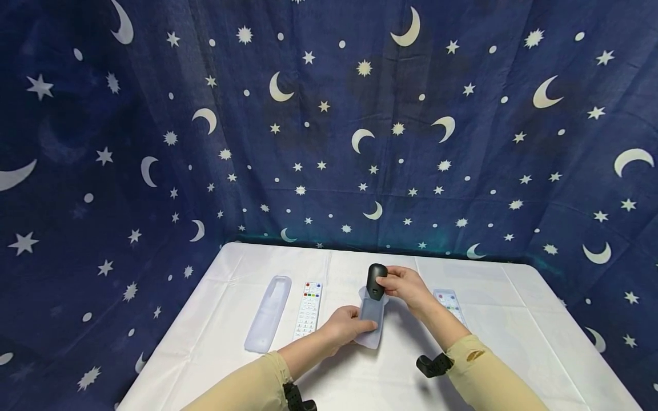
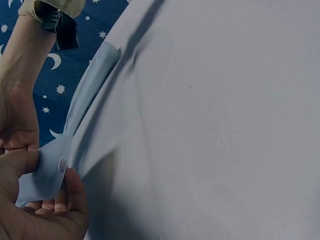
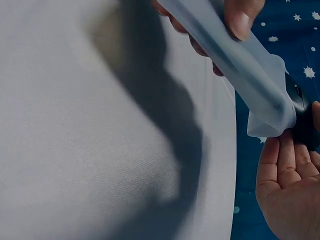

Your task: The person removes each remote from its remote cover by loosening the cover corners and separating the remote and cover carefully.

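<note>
My left hand grips a translucent silicone remote cover, its thumb across the front. A glossy black remote control sits partly inside the cover's flared far mouth, with its upper end sticking out. My right hand pinches that exposed end between thumb and fingers. In the right wrist view, the cover's opening wraps the edge of the dark remote, and the right fingers lie beneath it. Seen from the left wrist, the thumb and fingers pinch the cover.
Left of the hands, a white remote control with coloured buttons lies beside another translucent cover. A second white remote lies to the right, partly behind the right forearm. The white-covered table ends at a star-patterned curtain.
</note>
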A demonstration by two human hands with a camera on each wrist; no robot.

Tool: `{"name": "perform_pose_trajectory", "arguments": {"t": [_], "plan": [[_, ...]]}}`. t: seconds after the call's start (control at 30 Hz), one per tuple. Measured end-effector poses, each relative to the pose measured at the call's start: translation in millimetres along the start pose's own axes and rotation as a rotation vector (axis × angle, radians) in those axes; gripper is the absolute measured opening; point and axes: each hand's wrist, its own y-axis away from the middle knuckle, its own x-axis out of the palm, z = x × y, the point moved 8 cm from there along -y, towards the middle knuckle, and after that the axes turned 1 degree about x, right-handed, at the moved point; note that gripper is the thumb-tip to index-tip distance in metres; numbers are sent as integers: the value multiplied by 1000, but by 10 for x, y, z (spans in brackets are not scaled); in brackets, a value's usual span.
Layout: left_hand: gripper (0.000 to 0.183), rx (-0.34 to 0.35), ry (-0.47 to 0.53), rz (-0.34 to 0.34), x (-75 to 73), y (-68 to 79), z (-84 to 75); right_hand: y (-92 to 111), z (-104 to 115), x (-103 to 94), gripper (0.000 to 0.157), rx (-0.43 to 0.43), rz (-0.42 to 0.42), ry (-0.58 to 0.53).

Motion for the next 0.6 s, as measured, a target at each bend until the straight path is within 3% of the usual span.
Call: {"name": "perform_pose_trajectory", "arguments": {"t": [0.17,0.4,0.6], "plan": [[24,3,-37,17,10,-1,-4,-28,41,3,46,-13,17,1],[22,10,-15,20,-1,-8,-4,-49,77,1,48,-27,30,1],[33,8,15,31,-70,39,-11,-54,63,50,45,-21,58,-27]]}}
